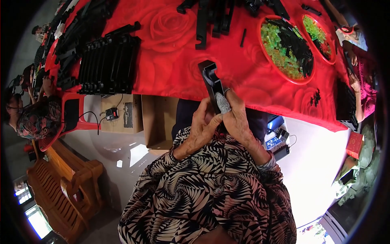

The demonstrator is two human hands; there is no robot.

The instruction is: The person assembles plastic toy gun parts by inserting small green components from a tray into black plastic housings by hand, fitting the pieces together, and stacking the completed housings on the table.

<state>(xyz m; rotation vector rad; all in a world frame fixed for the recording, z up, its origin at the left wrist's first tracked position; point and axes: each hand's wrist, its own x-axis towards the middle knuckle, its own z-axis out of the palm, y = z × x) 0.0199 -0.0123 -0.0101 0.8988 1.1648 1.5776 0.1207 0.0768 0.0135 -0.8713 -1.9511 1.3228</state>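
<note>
In front of my body, at the table's near edge, a long black plastic part (212, 81) with a hooked upper end points away from me. My left hand (201, 124) is closed around its lower portion from the left. From the other side, my right hand (237, 122) is closed on a grey fuzzy cloth (222, 102) and presses it against the part's side. The lower end of the part is hidden behind my fingers.
A red rose-patterned cloth (170, 77) covers the table. Stacked black parts (109, 63) lie left, with more black parts (202, 28) at the far middle. Red-rimmed baskets (298, 81) at right hold green and black pieces. Beneath is an open cardboard box (156, 122). People sit at both sides.
</note>
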